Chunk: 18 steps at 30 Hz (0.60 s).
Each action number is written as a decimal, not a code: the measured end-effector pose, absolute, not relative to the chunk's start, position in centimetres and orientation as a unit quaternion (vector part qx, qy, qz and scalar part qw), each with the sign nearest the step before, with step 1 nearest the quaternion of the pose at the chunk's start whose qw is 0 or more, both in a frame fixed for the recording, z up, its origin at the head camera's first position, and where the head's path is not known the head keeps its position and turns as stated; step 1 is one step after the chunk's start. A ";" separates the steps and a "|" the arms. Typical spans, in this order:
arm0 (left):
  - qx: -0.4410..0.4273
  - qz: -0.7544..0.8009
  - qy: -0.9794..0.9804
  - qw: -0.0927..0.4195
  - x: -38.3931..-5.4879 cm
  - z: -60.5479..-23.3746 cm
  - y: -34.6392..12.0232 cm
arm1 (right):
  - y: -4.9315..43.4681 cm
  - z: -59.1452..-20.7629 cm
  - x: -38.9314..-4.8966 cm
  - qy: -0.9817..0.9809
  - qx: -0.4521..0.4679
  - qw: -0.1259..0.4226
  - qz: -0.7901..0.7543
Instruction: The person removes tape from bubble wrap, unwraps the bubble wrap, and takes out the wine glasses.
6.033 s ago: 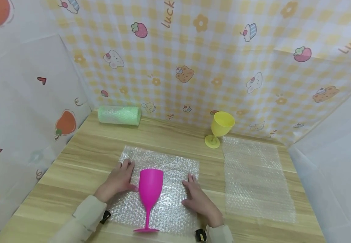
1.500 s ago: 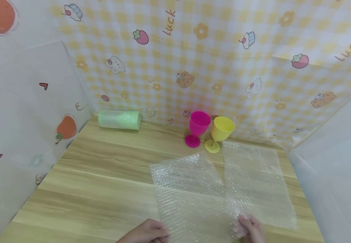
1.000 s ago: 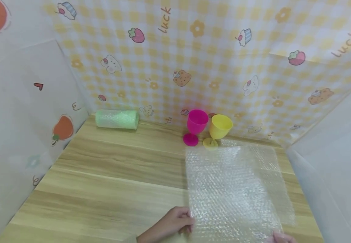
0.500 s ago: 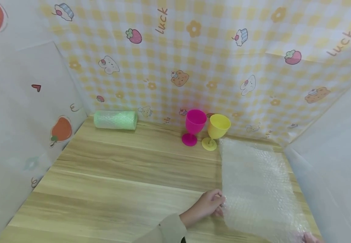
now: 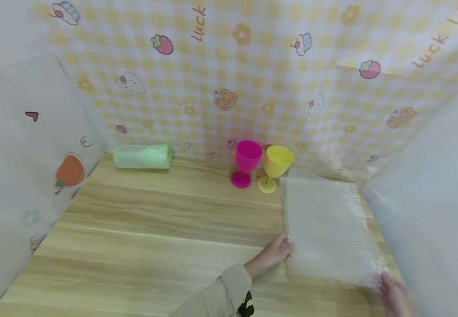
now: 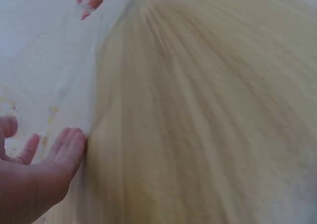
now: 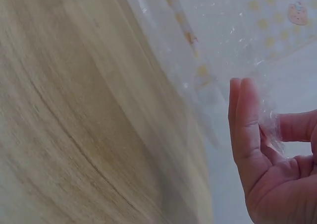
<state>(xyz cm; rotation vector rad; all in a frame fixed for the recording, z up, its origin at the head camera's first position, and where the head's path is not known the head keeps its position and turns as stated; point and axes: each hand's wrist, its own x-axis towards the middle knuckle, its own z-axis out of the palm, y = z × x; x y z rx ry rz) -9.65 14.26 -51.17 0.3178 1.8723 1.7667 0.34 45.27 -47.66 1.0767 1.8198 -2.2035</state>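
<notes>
A clear bubble wrap sheet [image 5: 328, 229] is stretched between my two hands over the right side of the table. My left hand [image 5: 274, 253] pinches its near left edge. In the left wrist view, the fingers of my left hand [image 6: 39, 184] lie along that edge. My right hand [image 5: 397, 293] grips the near right corner. The right wrist view shows the film bunched between thumb and fingers of my right hand [image 7: 277, 174]. Another bubble wrap sheet lies underneath, mostly hidden by the held one.
A pink goblet [image 5: 248, 158] and a yellow goblet [image 5: 278, 162] stand upright side by side at the back, just left of the sheets. A light green roll [image 5: 142, 156] lies at the back left of the wooden table [image 5: 145, 237]. Patterned cloth [image 5: 189, 79] hangs behind.
The pink goblet, earlier lying on the bubble wrap, now stands beside the yellow one. Both hands have carried that sheet rightward, over the other sheet.
</notes>
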 end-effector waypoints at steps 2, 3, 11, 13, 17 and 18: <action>0.127 0.643 0.703 0.276 -9.7 -51.6 14.1 | 45.1 -47.6 0.1 0.573 0.329 0.038 -0.750; 0.130 0.638 0.707 0.278 -9.7 -51.8 14.0 | 44.9 -47.6 0.0 0.566 0.318 0.034 -0.760; 0.109 0.645 0.702 0.282 -9.9 -52.3 13.7 | 43.5 -48.2 -0.5 0.576 0.251 0.007 -0.778; 0.105 0.649 0.702 0.273 -10.0 -52.6 13.7 | 43.2 -48.4 -0.6 0.592 0.254 0.009 -0.765; 0.123 0.648 0.711 0.242 -9.9 -53.4 13.6 | 42.7 -48.6 -1.3 0.620 0.352 0.000 -0.701; 0.127 0.648 0.713 0.235 -9.9 -53.5 13.5 | 42.5 -48.6 -1.3 0.633 0.371 0.000 -0.679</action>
